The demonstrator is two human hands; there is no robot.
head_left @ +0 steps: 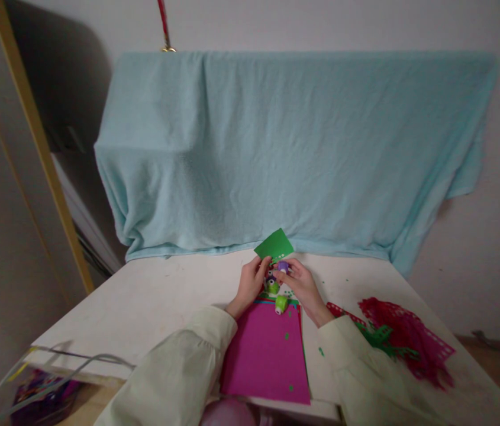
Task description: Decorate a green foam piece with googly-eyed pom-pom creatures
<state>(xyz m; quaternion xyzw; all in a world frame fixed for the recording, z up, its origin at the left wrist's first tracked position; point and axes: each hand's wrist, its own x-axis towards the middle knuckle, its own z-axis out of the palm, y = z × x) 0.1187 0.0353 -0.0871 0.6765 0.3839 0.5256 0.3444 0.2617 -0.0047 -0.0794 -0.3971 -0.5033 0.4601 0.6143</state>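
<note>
Cream sleeves (178, 367) are filling the near edge of the view, both forearms reaching forward over a pink sheet (267, 355) lying flat on the white table (152, 302). At the far end of that sheet, the left hand (250, 287) is pinching a small green paper (275, 244) by its near edge, fingers closed on it, the paper tilting up toward the far side. Just right of it, the right hand (303, 284) is curling around a small purple punch (283, 267), which is sitting against the paper's near edge.

Being thin and light, the paper is likely bending easily and would crease under a hard squeeze, so an edge grip close to the punch looks best. The punch seems rigid and small, easy to slip from fingertips.

Two more punches, green ones (281, 304), are resting between the wrists, close enough to be knocked. Red and green scraps (403, 340) are lying to the right, well apart, and a pale blue cloth (294, 154) is draping across the far side.
</note>
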